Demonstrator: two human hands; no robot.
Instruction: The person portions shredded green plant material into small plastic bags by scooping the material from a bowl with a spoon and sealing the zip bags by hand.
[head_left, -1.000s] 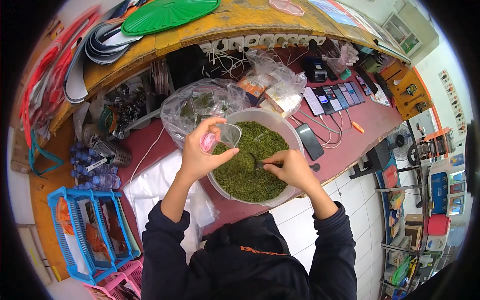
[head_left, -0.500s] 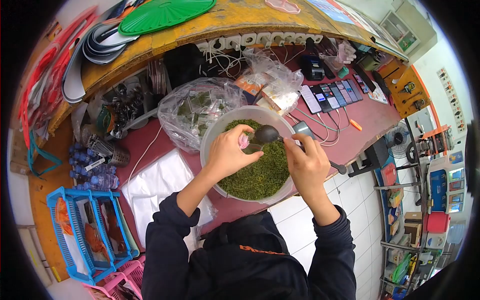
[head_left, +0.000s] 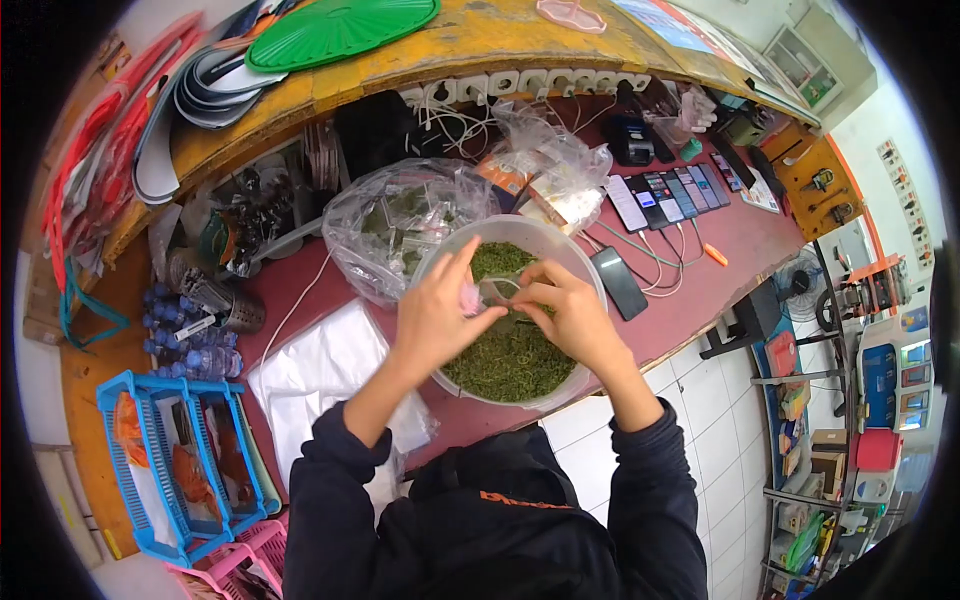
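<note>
A translucent plastic tub (head_left: pixel 520 404) holds shredded green moss-like material (head_left: pixel 510 368). Above it, my left hand (head_left: pixel 435 318) grips a small clear plastic bag (head_left: pixel 497 291), with a crumpled pink thing (head_left: pixel 469 297) at its palm that I cannot make out. My right hand (head_left: pixel 568 308) pinches the same bag from the other side, thumb and fingertips together. Behind the tub lies a large clear bag (head_left: pixel 345 225) with small filled packets inside.
White plastic sheets (head_left: pixel 325 350) lie left of the tub. A dark phone (head_left: pixel 620 284) is to its right, with several phones (head_left: pixel 668 195) and cables beyond. Blue baskets (head_left: pixel 185 470) and small bottles (head_left: pixel 205 360) stand at the left. A wooden shelf (head_left: pixel 480 60) overhangs the back.
My right hand has let go of the black spoon and moved left to pinch the small bag. The spoon no longer shows clearly. The phone right of the tub is now uncovered.
</note>
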